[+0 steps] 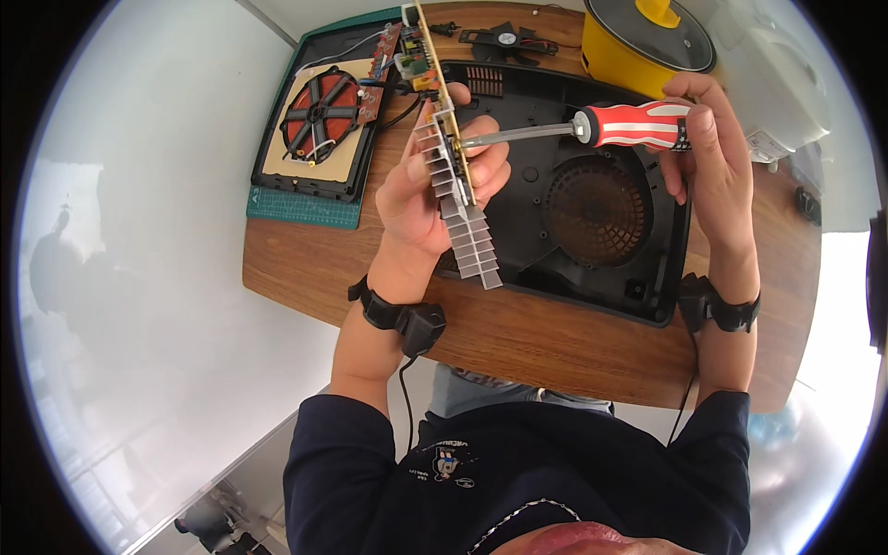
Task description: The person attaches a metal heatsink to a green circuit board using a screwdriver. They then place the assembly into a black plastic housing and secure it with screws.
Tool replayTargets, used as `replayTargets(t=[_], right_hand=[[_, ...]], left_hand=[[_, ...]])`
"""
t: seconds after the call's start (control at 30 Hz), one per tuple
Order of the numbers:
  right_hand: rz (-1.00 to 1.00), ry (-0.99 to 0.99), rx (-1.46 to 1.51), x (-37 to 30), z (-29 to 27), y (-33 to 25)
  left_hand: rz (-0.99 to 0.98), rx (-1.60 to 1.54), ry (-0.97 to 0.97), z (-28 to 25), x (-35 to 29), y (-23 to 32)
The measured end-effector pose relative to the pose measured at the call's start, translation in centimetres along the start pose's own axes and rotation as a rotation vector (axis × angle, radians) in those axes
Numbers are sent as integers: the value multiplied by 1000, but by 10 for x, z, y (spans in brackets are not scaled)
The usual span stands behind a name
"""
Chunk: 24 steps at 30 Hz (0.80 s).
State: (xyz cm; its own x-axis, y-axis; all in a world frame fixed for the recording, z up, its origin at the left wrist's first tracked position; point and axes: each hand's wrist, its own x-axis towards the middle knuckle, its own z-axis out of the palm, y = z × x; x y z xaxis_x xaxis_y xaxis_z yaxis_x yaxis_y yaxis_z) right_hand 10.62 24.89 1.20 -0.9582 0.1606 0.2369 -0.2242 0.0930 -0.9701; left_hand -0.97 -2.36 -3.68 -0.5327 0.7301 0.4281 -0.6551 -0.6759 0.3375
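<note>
Wood-grain bench (518, 347) supports all parts; a white panel (166, 277) stands along its left side. Left hand (407, 203): fingers wrapped around the circuit board (442, 97), which is raised above the bench on edge, its finned heat sink (470, 242) extending toward the person. Right hand (723, 171): fingers closed around the butt end of the screwdriver (620, 127). Its shaft points left, with the tip at the board; exact seating is too small to tell. Beneath lies a black housing (592, 287) with a round vent grille (599, 211). Behind it sit a cooling fan (509, 40) and a yellow pot (610, 54). At left, a coil assembly (319, 109) overlies a green cutting mat (301, 207).
</note>
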Motion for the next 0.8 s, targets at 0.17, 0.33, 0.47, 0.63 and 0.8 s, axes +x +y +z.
replayTargets(t=[0.17,0.33,0.47,0.63,0.8], right_hand=[[-21,-9,63,2,8,4],[18,-10,75,1,11,3],[168,-170,90,1,-10,-9],[-6,107,46,1,20,8],[7,-99,60,-4,4,-5]], left_hand=[[17,56,56,-1,-2,0],[14,-8,30,1,0,0],[3,-13,50,3,1,0],[4,-6,44,0,-1,1],[2,-34,37,3,1,1]])
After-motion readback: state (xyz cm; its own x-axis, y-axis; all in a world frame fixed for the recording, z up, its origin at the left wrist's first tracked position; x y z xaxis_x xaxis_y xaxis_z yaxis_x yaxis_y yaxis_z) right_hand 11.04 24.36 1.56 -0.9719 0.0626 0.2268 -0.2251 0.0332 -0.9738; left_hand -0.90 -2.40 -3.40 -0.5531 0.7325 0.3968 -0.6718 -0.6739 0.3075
